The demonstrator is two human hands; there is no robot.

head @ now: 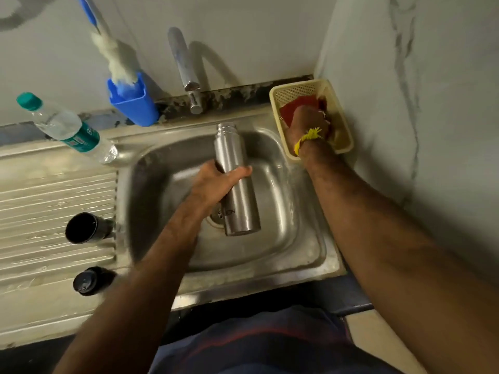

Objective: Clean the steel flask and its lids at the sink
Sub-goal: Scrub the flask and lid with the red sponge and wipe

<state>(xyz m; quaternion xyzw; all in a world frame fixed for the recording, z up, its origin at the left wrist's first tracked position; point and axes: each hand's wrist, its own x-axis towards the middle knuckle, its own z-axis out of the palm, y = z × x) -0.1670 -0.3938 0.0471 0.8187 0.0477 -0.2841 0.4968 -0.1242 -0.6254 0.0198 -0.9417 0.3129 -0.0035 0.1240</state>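
My left hand [216,182] grips the open steel flask [237,190] around its middle and holds it over the sink basin [291,211], mouth pointing toward the tap. My right hand [307,122] reaches into the cream basket [343,147] at the sink's back right corner and rests on a red item [294,106] there; its fingers are hidden, so whether it grips anything cannot be seen. Two black lids lie on the draining board: a cup-shaped lid [83,228] on its side and a smaller cap [86,280] nearer to me.
A chrome tap [186,68] stands behind the basin. A blue holder [132,103] with a bottle brush [113,49] stands at the back left. A clear plastic water bottle [67,128] with a teal cap stands left of the sink. A wall closes the right side.
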